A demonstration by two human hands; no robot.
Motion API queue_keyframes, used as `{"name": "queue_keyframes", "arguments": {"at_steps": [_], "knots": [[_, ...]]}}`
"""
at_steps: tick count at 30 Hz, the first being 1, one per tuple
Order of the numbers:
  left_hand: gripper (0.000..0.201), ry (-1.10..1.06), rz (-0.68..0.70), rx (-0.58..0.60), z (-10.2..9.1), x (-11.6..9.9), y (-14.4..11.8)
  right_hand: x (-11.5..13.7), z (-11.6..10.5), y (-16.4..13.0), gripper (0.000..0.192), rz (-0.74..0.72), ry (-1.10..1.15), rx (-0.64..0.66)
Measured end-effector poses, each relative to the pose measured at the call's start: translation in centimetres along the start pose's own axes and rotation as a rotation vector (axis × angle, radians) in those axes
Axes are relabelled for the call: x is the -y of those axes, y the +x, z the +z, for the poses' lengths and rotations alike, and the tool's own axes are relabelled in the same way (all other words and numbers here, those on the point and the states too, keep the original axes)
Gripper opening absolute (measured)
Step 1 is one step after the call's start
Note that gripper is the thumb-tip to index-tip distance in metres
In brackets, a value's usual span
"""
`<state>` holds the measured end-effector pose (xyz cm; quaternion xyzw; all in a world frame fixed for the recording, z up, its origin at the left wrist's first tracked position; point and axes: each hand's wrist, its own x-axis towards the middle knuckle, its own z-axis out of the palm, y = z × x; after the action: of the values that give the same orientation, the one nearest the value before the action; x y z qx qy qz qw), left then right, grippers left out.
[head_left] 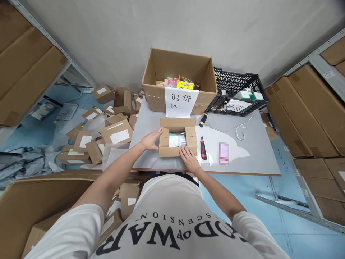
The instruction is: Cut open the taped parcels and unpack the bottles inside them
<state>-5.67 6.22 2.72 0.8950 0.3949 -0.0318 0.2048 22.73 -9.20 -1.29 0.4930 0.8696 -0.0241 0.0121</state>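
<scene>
A small open cardboard box (176, 124) sits on the grey table (253, 158), its flaps spread out. White and green wrapped goods (177, 139) lie inside it. My left hand (151, 139) rests flat against the box's left flap and side. My right hand (189, 159) presses on the near flap at the box's front right corner. Neither hand lifts the box off the table.
A red-black utility knife (203, 148), a phone (224, 153), a white cable (242, 130) and a black-yellow tool (203, 119) lie to the right. Behind stand a large labelled carton (179, 81) and a black crate (237, 91). Many parcels (107, 133) litter the floor at left; shelves flank both sides.
</scene>
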Motion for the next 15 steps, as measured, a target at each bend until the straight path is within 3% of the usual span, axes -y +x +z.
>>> {"name": "queue_keyframes", "arguments": {"at_steps": [4,8,12,15], "knots": [[0.107,0.04,-0.017,0.046,-0.9,-0.1,-0.1,-0.2,-1.2,0.0,0.058,-0.014,0.062,-0.003],[0.088,0.106,-0.053,0.045,-2.0,-1.2,-0.4,-1.0,-4.7,0.7,0.042,0.039,0.191,-0.002],[0.049,0.142,-0.048,-0.109,-2.3,-4.0,0.7,-2.9,-8.6,4.2,0.033,0.093,0.212,0.053],[0.035,0.151,0.1,-0.084,-1.8,-6.6,2.9,-3.9,-10.3,7.9,0.027,0.049,0.088,0.167]]}}
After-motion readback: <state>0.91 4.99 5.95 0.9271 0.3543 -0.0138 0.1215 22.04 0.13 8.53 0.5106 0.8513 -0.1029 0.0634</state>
